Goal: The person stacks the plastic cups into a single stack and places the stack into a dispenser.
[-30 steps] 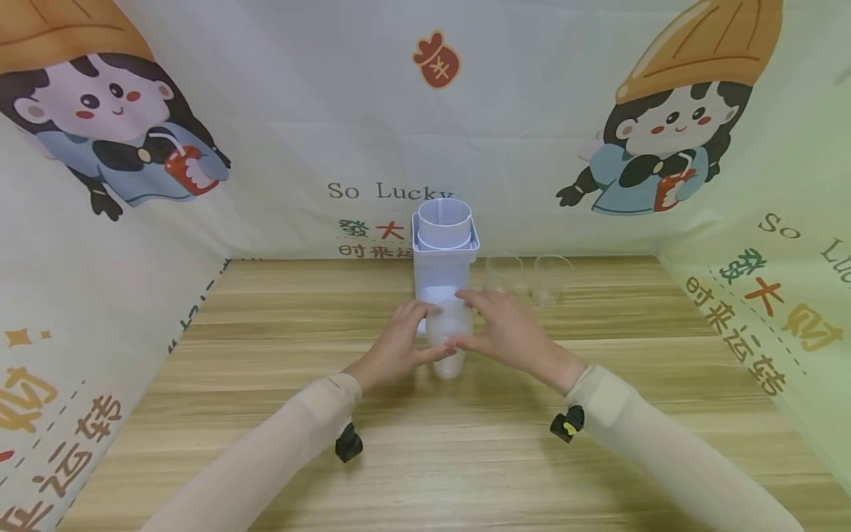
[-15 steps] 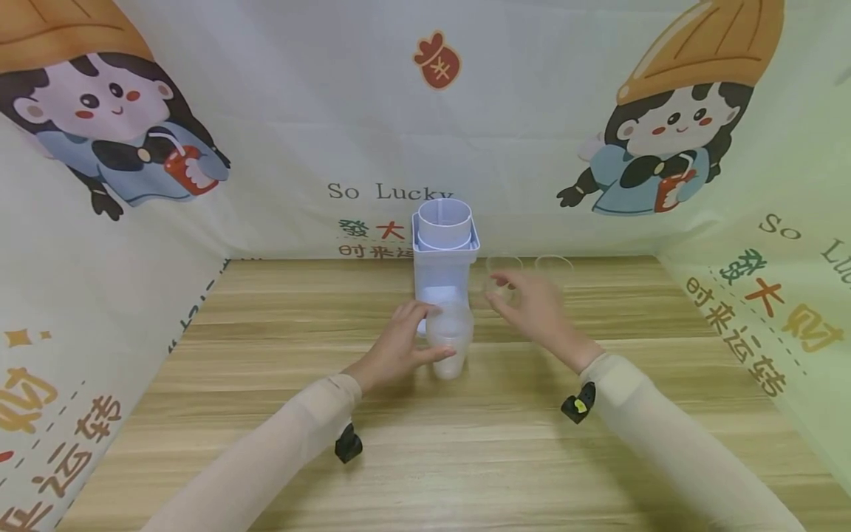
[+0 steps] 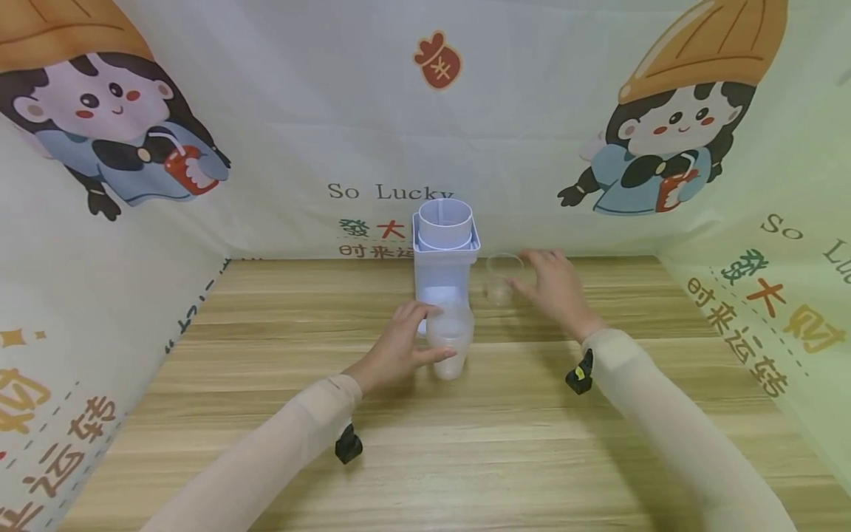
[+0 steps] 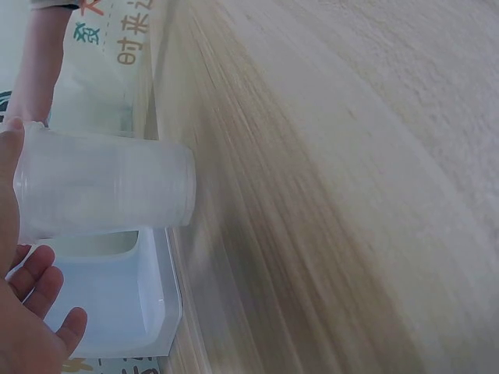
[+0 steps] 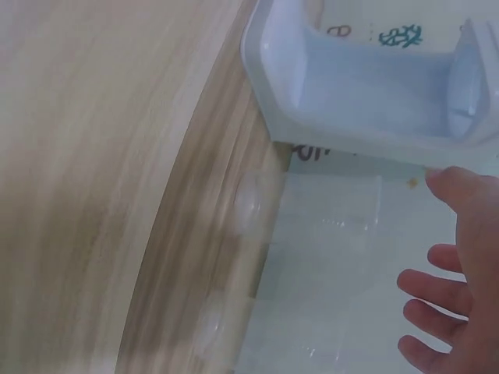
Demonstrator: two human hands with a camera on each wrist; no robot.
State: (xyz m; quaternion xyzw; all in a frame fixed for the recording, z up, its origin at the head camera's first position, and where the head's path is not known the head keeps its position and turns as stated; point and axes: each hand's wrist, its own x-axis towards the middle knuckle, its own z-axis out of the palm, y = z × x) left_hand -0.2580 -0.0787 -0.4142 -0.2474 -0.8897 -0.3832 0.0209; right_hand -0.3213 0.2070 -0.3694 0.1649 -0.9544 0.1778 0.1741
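My left hand (image 3: 399,343) holds a frosted plastic cup (image 3: 450,325) upright between thumb and fingers, in front of a pale lavender dispenser-like holder (image 3: 442,270). In the left wrist view this cup (image 4: 105,185) looks cloudy, like several cups nested together. To the holder's right stands a clear plastic cup (image 3: 500,290). My right hand (image 3: 557,292) reaches beside it with fingers spread and nothing gripped. A second clear cup (image 5: 284,335) shows in the right wrist view, below the first one; in the head view the hand hides it.
The holder has a square body with a round tube (image 3: 445,222) rising from its top. Behind the wood-grain table (image 3: 425,458) hangs a printed cloth (image 3: 299,133), which also lines both sides. A small black camera (image 3: 580,373) is on the right wrist.
My right hand has let go of the frosted cup and moved right and back, to the clear cups. The left hand has stayed in place with its cup.
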